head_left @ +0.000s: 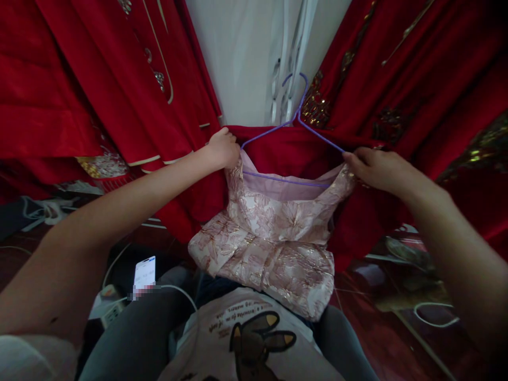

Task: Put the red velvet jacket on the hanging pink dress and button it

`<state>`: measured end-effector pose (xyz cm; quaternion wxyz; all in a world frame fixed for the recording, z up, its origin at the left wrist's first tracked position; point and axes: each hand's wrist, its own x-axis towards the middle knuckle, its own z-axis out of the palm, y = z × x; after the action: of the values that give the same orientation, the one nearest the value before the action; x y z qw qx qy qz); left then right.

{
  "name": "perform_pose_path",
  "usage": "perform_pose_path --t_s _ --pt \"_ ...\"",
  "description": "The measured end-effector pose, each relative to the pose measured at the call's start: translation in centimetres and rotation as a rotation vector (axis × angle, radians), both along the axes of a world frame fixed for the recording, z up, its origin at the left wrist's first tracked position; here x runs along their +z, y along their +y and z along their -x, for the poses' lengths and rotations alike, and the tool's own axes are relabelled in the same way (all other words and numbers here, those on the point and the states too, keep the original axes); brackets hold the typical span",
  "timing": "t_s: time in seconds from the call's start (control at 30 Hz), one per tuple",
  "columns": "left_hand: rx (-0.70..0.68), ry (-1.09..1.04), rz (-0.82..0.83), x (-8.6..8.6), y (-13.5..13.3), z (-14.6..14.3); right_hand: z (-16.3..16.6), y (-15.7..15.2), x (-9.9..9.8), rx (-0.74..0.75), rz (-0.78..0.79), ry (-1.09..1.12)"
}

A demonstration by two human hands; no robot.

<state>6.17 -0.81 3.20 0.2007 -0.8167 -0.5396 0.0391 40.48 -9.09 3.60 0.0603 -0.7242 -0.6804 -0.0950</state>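
A small pink brocade garment (273, 233) with a floral pattern hangs on a purple wire hanger (293, 124) in front of me. My left hand (222, 148) is closed on the garment's left shoulder at the hanger's end. My right hand (377, 168) pinches the right shoulder at the hanger's other end. The garment's lower part rests folded over my lap. The hanger's hook points up toward the white wall.
Red embroidered garments (99, 90) hang on both sides, and another red cloth (286, 153) lies behind the pink one. A phone (144, 272) with a white cable (178, 291) lies at lower left near my knee. The floor is dark red (381, 328).
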Motion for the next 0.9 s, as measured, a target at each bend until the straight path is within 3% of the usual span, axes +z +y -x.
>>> perform_pose_path --t_s 0.1,0.17,0.3,0.37,0.43,0.57,0.77,0.9 --pt "0.061 0.103 0.094 1.5 -1.9 0.6 -2.0 0.3 1.3 0.11 0.138 0.249" --pt "0.071 0.049 0.175 1.9 -2.5 1.2 -3.4 0.5 1.8 0.209 0.223 0.447" --pt "-0.073 -0.122 0.153 0.9 -2.5 2.9 -4.8 0.5 1.1 0.252 0.285 0.625" --pt "-0.154 -0.154 0.078 0.0 -2.4 3.8 -4.6 0.3 0.2 0.268 0.207 0.651" --pt "-0.204 -0.151 -0.003 -0.6 -2.2 4.6 -4.0 -0.3 -0.9 0.307 0.032 0.656" --pt "-0.249 -0.141 -0.131 -1.2 -1.1 6.0 -2.9 -1.8 -2.8 0.321 -0.328 0.461" --pt "-0.351 -0.24 -0.241 -2.9 0.6 6.8 -2.9 -2.3 -4.2 0.268 -0.527 0.444" --pt "-0.188 -0.266 -0.311 -4.6 -0.2 8.0 -4.4 -2.2 -5.2 0.092 -0.573 0.512"
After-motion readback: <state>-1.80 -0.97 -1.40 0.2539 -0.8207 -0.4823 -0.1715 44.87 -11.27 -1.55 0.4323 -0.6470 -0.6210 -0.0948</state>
